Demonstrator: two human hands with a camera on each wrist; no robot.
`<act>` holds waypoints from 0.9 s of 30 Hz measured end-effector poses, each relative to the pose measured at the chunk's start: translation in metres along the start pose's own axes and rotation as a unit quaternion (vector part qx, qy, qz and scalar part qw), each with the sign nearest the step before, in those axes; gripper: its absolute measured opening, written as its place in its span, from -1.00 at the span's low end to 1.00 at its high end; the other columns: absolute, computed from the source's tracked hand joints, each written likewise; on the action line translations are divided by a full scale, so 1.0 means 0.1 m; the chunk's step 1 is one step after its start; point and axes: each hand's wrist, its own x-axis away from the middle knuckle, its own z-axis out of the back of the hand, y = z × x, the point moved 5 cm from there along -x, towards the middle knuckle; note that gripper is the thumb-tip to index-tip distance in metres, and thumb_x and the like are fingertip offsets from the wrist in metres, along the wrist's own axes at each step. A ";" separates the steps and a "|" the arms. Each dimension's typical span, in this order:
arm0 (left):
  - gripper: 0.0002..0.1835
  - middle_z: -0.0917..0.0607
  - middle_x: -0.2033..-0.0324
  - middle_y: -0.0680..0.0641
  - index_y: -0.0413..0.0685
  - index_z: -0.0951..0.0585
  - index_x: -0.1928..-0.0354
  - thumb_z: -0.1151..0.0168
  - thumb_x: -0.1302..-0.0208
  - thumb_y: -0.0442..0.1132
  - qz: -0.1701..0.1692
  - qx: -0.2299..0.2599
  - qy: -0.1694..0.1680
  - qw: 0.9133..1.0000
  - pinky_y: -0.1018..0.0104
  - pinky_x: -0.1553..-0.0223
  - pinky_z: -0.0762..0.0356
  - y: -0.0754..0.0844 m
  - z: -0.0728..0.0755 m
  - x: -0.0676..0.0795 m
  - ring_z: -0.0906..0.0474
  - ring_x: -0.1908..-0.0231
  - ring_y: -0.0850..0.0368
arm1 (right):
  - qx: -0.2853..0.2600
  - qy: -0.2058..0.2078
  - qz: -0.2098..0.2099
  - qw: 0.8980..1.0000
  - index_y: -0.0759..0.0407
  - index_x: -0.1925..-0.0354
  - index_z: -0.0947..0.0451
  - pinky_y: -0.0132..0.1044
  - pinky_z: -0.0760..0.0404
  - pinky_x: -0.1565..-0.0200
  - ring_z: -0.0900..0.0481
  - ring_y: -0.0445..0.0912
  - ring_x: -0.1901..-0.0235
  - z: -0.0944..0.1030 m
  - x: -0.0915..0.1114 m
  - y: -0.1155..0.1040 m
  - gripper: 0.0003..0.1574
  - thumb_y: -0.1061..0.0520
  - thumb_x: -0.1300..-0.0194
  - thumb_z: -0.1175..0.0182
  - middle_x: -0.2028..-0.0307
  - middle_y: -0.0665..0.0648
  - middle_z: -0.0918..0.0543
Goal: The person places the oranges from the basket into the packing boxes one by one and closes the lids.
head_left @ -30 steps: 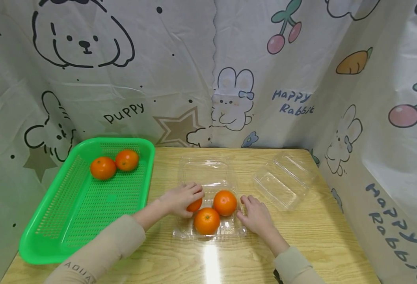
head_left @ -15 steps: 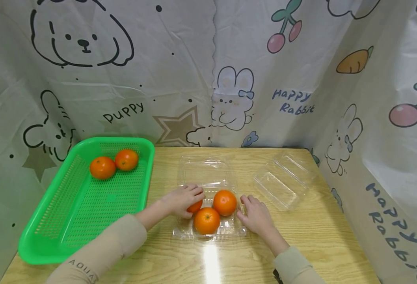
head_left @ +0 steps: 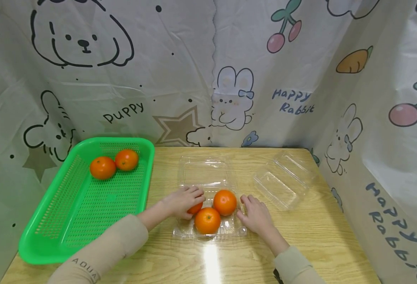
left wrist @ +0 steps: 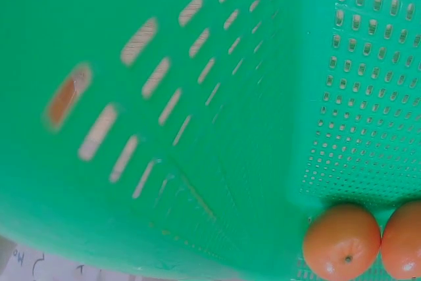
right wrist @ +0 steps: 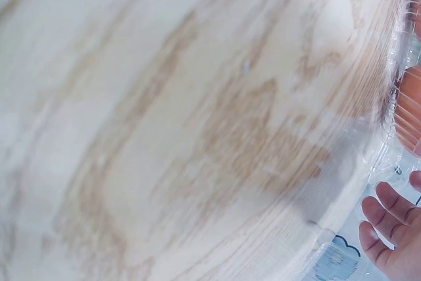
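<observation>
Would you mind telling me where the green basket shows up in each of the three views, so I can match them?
Head: the green basket sits at the left, on the table's left edge, with two oranges in its far end.
Left wrist: the green basket fills nearly the whole picture.
Right wrist: not in it.
Shared landmark: the two oranges, at the bottom right corner of the left wrist view.

Left hand (head_left: 181, 202) lowered third orange (head_left: 195, 208) slightly deeper into clear container (head_left: 190, 232).
</observation>
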 end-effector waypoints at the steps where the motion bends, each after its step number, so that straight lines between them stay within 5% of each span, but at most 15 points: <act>1: -0.31 -0.42 -0.12 -0.11 -0.08 -0.41 -0.15 -0.36 0.06 -0.01 0.001 -0.002 -0.002 1.000 -0.02 -0.11 -0.34 0.00 -0.01 0.00 -0.30 -0.14 -0.09 | 0.000 0.000 0.000 1.000 0.06 0.13 -0.38 -0.16 -0.45 0.33 -0.47 -0.02 0.28 0.00 0.00 0.00 -0.61 -0.07 -0.08 -0.11 0.27 0.07 -0.47; 27: -0.34 -0.44 -0.10 -0.08 -0.03 -0.42 -0.14 -0.35 0.05 -0.01 0.001 -0.008 -0.009 1.000 0.06 -0.12 -0.32 0.01 -0.06 -0.02 -0.30 -0.14 -0.04 | 0.004 0.000 0.000 1.000 0.04 0.14 -0.37 -0.18 -0.44 0.35 -0.46 -0.03 0.30 -0.01 0.00 0.00 -0.61 -0.08 -0.08 -0.10 0.29 0.05 -0.46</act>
